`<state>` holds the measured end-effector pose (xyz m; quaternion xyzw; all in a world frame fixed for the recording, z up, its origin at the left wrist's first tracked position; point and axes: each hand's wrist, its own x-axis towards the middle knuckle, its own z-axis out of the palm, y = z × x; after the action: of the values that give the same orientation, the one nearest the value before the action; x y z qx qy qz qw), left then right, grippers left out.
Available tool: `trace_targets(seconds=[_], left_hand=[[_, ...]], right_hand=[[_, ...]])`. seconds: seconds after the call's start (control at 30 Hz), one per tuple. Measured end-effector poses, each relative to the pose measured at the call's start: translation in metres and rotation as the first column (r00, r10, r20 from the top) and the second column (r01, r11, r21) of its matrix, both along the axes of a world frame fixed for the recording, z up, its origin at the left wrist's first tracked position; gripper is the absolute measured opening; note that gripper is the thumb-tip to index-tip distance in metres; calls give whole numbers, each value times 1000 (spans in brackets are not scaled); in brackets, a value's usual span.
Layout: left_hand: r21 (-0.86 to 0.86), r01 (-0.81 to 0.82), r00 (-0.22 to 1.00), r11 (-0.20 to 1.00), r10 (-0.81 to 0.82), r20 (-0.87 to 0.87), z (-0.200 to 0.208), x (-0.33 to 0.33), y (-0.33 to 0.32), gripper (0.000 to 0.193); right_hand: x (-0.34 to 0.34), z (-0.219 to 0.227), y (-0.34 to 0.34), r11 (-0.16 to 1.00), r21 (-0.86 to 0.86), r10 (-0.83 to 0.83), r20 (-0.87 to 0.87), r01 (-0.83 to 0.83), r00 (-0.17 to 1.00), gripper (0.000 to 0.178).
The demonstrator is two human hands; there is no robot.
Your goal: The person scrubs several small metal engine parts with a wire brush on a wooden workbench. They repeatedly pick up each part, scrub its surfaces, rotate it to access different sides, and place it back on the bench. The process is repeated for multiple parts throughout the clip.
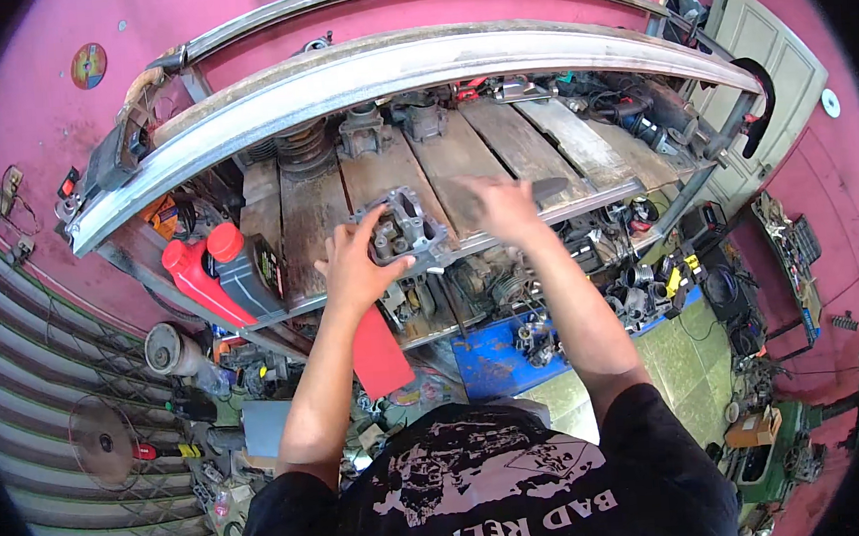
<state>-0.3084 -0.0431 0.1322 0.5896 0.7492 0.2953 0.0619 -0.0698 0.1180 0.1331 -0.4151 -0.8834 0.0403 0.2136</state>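
Observation:
A grey metal engine cylinder head (409, 226) with open ports and bores rests near the front edge of the plank bench (312, 226). My left hand (354, 263) grips its near left side, thumb along the front and fingers over the far edge. To the right of the part, my right hand (507, 208) is raised over the planks, apart from it. Motion smears its fingers, so their grip is unclear. Beside that hand shows a dark, flat, rounded piece (549, 188); whether I hold it or it lies on the wood cannot be made out.
Red and black oil bottles (213, 275) stand at the bench's left end. Finned cylinders (304, 152) and other engine parts line the back, under a pale metal beam (415, 65). Power tools (638, 119) crowd the right. Below are a blue board (491, 358) and a red panel (380, 356).

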Motion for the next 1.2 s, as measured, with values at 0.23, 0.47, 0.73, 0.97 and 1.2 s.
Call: trace_targets(seconds=[0.23, 0.47, 0.73, 0.97, 1.2], left_hand=[[-103, -74, 995, 992, 81, 60, 1, -26, 26, 109], [-172, -65, 996, 983, 74, 48, 18, -24, 27, 107], [-164, -90, 993, 982, 101, 60, 12, -23, 26, 111], [-84, -72, 997, 994, 74, 21, 20, -5, 10, 121], [-129, -97, 995, 987, 101, 24, 9, -9, 11, 119]], right_hand=[[55, -15, 50, 993, 42, -120, 335, 113, 934, 70], [97, -19, 83, 975, -46, -186, 373, 218, 909, 62], [139, -27, 73, 999, 28, -51, 336, 44, 941, 64], [147, -62, 37, 944, -277, -281, -389, 179, 877, 36], [146, -80, 8, 939, -113, -344, -257, 326, 903, 51]])
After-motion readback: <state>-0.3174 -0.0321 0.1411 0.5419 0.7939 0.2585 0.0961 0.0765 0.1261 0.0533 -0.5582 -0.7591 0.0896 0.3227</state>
